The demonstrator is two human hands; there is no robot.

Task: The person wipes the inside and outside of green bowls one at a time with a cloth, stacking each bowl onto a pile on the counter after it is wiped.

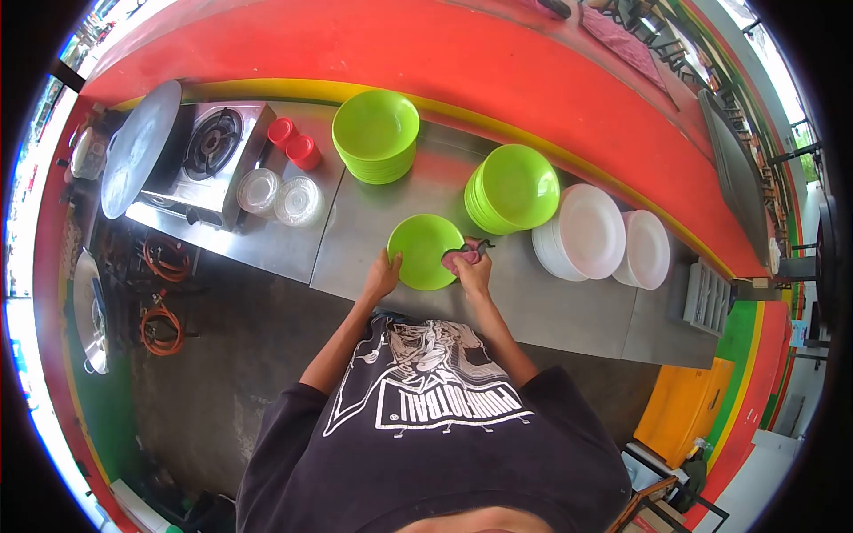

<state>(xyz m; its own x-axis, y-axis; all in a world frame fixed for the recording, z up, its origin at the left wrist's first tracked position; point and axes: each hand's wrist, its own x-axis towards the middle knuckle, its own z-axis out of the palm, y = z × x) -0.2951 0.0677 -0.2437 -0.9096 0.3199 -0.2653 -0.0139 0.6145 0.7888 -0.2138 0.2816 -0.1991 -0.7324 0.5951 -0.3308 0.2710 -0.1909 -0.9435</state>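
A green bowl (421,252) is in front of me at the near edge of the steel counter. My left hand (384,274) grips its left rim, thumb on the inside. Bunched in my right hand (473,270) is a pinkish-red cloth (458,258) with a dark edge, pressed at the bowl's right rim. Beyond the bowl stand two stacks of similar bowls: one green stack (377,133) at the back and another green stack (515,191) to the right. Whether the bowl touches the counter cannot be made out.
White bowls (593,233) and a smaller white stack (647,250) stand to the right, near a grey slotted rack (707,298). At left are clear plastic bowls (298,201), red cups (303,152), a gas stove (213,147) and a large metal lid (140,149). A red wall (498,71) borders the counter (551,311).
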